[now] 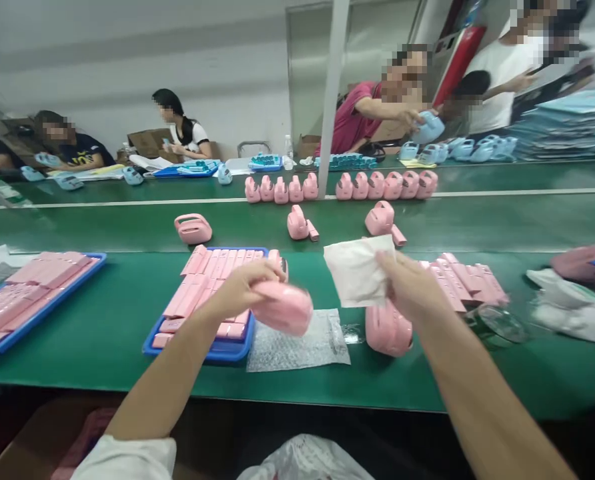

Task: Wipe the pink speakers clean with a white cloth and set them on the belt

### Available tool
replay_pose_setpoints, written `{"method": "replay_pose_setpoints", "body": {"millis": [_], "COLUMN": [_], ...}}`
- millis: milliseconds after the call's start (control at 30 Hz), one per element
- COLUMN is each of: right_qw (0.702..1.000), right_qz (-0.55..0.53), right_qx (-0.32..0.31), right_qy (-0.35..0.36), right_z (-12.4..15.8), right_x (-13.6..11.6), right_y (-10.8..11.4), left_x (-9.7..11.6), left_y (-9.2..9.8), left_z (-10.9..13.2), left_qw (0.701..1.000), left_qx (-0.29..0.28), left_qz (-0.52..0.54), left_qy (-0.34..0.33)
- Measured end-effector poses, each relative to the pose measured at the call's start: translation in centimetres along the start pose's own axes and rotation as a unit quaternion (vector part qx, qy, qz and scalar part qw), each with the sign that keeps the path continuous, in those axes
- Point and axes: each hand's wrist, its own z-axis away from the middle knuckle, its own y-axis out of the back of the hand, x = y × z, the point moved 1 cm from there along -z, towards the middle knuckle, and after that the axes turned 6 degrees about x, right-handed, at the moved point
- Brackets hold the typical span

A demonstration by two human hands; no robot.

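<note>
Head view: green desk (102,333) with a blue tray (217,350) of pink bars. Left hand (240,290), fingers closed around a pink case (282,308) above bubble wrap (297,347); right hand (410,283) pinches a white cloth (357,272) over a second case (387,330).

No legible text, label, brand, number or sign is found: the yellow print on a seated person's dark shirt (81,159) across the belt is too blurred to read.
</note>
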Motion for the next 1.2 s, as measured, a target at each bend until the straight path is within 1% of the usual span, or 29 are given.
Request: {"method": "replay_pose_setpoints", "body": {"millis": [33, 100, 167, 200, 267, 300, 367, 433, 467, 533, 600, 633, 667, 700, 767, 800, 867, 967, 1000, 1033, 1067, 1167, 1200], "right_qw": [1.0, 1.0, 0.999, 0.999, 0.997, 0.995, 0.991, 0.99, 0.991, 0.994, 0.995, 0.994, 0.993, 0.991, 0.979, 0.967, 0.929, 0.843, 0.815, 0.798, 0.796, 0.837, 0.84], "right_qz": [-0.018, -0.031, -0.033, -0.043, -0.079, -0.1, -0.13, -0.136, -0.128, -0.088, -0.017, 0.023, 0.06, 0.093, 0.146, 0.169, 0.214, 0.254, 0.257, 0.253, 0.247, 0.241, 0.245], "right_qx": [0.005, 0.005, 0.01, 0.014, 0.013, 0.006, -0.008, -0.004, 0.012, 0.057, 0.096, 0.101, 0.092, 0.068, -0.009, -0.051, -0.111, -0.186, -0.211, -0.226, -0.228, -0.184, -0.18], "right_qy": [0.001, -0.004, 0.001, 0.005, 0.016, 0.02, 0.03, 0.028, 0.022, 0.012, 0.018, 0.03, 0.049, 0.073, 0.139, 0.182, 0.28, 0.436, 0.474, 0.498, 0.503, 0.456, 0.45], "right_z": [0.9, 2.3, 3.3, 3.6, 4.3, 4.7, 5.4, 6.0, 6.2, 6.4, 6.2, 6.0, 5.8, 5.6, 5.3, 5.4, 6.0, 7.4, 7.7, 7.9, 7.9, 7.3, 7.2], "right_x": [1.0, 3.5, 6.0, 7.3, 9.4, 10.3, 11.6, 12.4, 12.7, 13.0, 13.3, 13.4, 13.6, 13.8, 14.5, 14.9, 15.7, 16.7, 16.8, 16.9, 16.9, 16.5, 16.4], "right_y": [0.3, 0.6, 0.6, 0.6, 0.4, 0.2, -0.1, -0.3, -0.2, 0.0, 0.3, 0.3, 0.0, -0.4, -1.7, -2.4, -3.7, -4.8, -4.9, -5.0, -4.9, -4.8, -4.8], "left_x": [-0.5, -1.7, -2.7, -3.3, -4.3, -4.8, -5.7, -6.4, -6.6, -7.0, -7.4, -7.6, -7.7, -7.9, -8.1, -8.1, -8.0, -7.9, -7.9, -7.9, -7.9, -8.0, -8.0], "left_y": [-1.1, -3.1, -4.6, -5.3, -6.4, -6.9, -7.7, -8.5, -8.8, -9.3, -9.7, -9.9, -10.1, -10.2, -10.5, -10.7, -10.8, -10.6, -10.5, -10.4, -10.3, -10.1, -10.0], "left_z": [0.4, 0.9, 1.2, 1.3, 1.8, 2.1, 2.8, 3.7, 4.1, 4.7, 5.0, 5.1, 5.0, 5.0, 4.8, 4.7, 4.6, 4.7, 4.8, 4.8, 4.8, 4.8, 4.7], "left_qw": [0.998, 0.988, 0.982, 0.982, 0.988, 0.991, 0.991, 0.987, 0.984, 0.971, 0.948, 0.934, 0.919, 0.905, 0.883, 0.877, 0.87, 0.87, 0.869, 0.865, 0.861, 0.852, 0.856], "left_qx": [-0.044, -0.095, -0.107, -0.109, -0.105, -0.096, -0.06, 0.001, 0.036, 0.087, 0.111, 0.116, 0.12, 0.124, 0.122, 0.12, 0.129, 0.133, 0.13, 0.129, 0.135, 0.17, 0.168], "left_qz": [-0.025, -0.081, -0.106, -0.096, -0.034, 0.009, 0.096, 0.157, 0.176, 0.213, 0.266, 0.296, 0.326, 0.352, 0.393, 0.407, 0.426, 0.431, 0.433, 0.436, 0.437, 0.429, 0.419], "left_qy": [-0.034, -0.088, -0.117, -0.12, -0.108, -0.096, -0.066, -0.025, 0.002, 0.068, 0.133, 0.162, 0.185, 0.205, 0.227, 0.227, 0.212, 0.198, 0.202, 0.21, 0.222, 0.248, 0.253]}}
